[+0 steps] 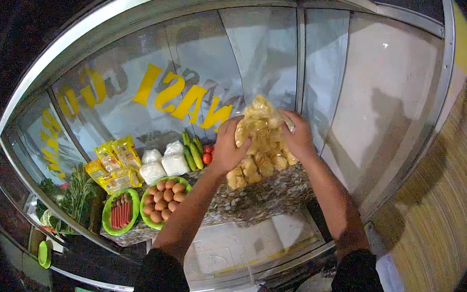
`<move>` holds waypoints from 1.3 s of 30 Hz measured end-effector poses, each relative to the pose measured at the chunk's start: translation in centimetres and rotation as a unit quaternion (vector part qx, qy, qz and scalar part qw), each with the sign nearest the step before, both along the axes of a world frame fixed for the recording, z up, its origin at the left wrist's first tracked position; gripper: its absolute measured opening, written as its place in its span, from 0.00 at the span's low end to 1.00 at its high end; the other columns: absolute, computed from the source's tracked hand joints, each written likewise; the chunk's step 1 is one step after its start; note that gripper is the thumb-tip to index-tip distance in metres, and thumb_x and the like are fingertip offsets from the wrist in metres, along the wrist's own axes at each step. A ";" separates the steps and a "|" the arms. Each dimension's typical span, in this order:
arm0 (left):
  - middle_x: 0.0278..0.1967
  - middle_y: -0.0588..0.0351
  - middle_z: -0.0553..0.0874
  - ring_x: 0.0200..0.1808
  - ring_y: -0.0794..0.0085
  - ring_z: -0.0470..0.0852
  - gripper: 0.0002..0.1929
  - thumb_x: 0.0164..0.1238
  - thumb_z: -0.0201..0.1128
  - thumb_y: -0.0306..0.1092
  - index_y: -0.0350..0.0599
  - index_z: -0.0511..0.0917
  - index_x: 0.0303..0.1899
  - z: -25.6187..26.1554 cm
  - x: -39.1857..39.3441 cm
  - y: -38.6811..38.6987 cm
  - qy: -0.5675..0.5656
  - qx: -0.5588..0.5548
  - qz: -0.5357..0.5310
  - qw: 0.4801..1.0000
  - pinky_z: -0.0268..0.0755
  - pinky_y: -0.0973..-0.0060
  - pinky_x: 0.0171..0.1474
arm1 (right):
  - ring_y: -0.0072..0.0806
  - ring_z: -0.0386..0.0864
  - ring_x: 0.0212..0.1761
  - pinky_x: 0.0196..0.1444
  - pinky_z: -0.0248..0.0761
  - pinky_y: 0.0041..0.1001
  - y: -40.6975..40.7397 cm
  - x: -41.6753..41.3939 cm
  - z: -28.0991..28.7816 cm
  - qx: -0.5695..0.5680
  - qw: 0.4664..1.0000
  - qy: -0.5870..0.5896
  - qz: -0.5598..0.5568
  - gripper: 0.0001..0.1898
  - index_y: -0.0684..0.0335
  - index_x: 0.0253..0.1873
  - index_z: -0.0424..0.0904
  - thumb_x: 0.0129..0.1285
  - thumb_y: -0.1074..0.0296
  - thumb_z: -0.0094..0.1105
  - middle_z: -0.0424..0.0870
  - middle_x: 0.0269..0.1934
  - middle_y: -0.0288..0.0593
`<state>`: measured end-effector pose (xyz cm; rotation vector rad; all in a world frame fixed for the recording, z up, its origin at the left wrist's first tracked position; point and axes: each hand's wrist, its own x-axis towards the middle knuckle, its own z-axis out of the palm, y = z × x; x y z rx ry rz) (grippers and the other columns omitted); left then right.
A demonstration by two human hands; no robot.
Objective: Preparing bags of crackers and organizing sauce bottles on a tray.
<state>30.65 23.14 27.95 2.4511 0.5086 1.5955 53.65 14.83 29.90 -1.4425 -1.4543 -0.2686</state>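
Observation:
Both my hands are on a clear plastic bag of yellowish crackers or similar pieces [265,130], above a speckled stone shelf [253,203] inside a glass display case. My left hand [231,144] grips its left side with the thumb across the front. On the opposite side, my right hand [299,136] curls its fingers around the upper edge. Similar lumpy pieces [252,170] show at the bottom, resting on or just over the stone; whether they belong to the same bag I cannot tell. Red tomatoes [207,156] are partly hidden behind my left hand.
Left along the shelf are cucumbers [194,151], white wrapped packs [162,165], yellow packets [115,163], leafy greens [77,191], a green plate of eggs [163,198] and another of red sausages [121,213]. Glass panels [266,45] with yellow lettering stand ahead. A clear plastic lid or panel [225,252] lies nearer me.

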 end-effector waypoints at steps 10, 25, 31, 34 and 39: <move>0.54 0.41 0.82 0.58 0.45 0.80 0.20 0.66 0.69 0.31 0.39 0.77 0.58 -6.3 -13.9 -15.9 -0.026 -0.141 0.001 0.990 0.71 0.59 0.62 | 0.37 0.81 0.63 0.60 0.76 0.36 -15.5 -11.1 -5.0 -0.143 0.975 0.148 0.083 0.22 0.59 0.70 0.77 0.74 0.65 0.63 0.82 0.63 0.50; 0.64 0.36 0.75 0.63 0.39 0.75 0.28 0.68 0.68 0.27 0.43 0.71 0.68 -24.9 -35.6 -29.4 0.068 -0.287 0.325 0.899 0.70 0.53 0.66 | 0.57 0.77 0.65 0.66 0.70 0.41 -28.9 -25.2 -27.9 -0.322 0.939 0.085 0.090 0.36 0.63 0.84 0.42 0.79 0.65 0.49 0.75 0.64 0.71; 0.59 0.28 0.79 0.59 0.34 0.79 0.30 0.73 0.61 0.25 0.44 0.64 0.75 -26.5 -38.7 -28.9 0.098 -0.358 0.283 0.884 0.76 0.50 0.59 | 0.46 0.75 0.21 0.29 0.68 0.41 -31.2 -27.5 -26.5 -0.317 0.935 0.143 0.062 0.37 0.52 0.85 0.43 0.75 0.72 0.45 0.80 0.27 0.60; 0.51 0.27 0.82 0.49 0.33 0.83 0.25 0.77 0.57 0.29 0.40 0.66 0.72 -27.8 -39.7 -29.3 0.092 -0.401 0.278 0.868 0.77 0.48 0.53 | 0.44 0.76 0.22 0.30 0.69 0.42 -31.9 -27.8 -25.5 -0.373 0.917 0.138 0.021 0.36 0.50 0.85 0.46 0.75 0.70 0.44 0.81 0.29 0.60; 0.40 0.30 0.84 0.40 0.36 0.84 0.23 0.78 0.57 0.33 0.37 0.72 0.69 -31.3 -40.7 -29.4 0.022 -0.314 0.287 0.905 0.75 0.47 0.44 | 0.49 0.82 0.48 0.54 0.72 0.43 -31.8 -28.4 -27.2 -0.340 0.923 0.176 0.036 0.34 0.61 0.83 0.51 0.74 0.68 0.42 0.82 0.49 0.66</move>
